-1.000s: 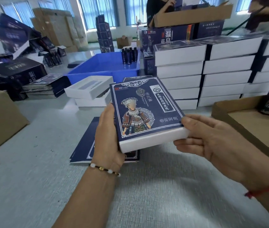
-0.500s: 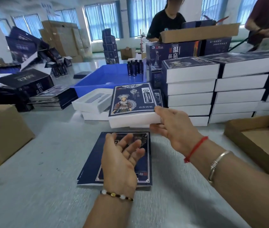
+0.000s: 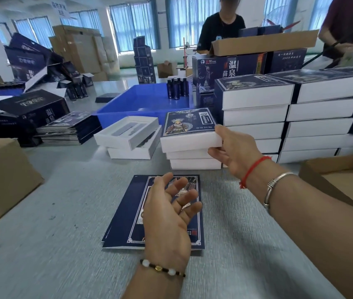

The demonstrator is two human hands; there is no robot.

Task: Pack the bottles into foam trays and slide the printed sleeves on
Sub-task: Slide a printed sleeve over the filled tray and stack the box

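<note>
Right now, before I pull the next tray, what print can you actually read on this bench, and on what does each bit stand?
"温泉": front of the tall dark blue carton behind the stacks.
"苗": same carton, lower left of those characters.
Sleeved box held by the right hand: label and seal too blurred to read.
Flat sleeves under the left hand: red seal unreadable.
Hanging sign: characters blurred.

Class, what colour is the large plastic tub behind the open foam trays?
The large plastic tub is bright blue, shown clearly in the head view.
</note>
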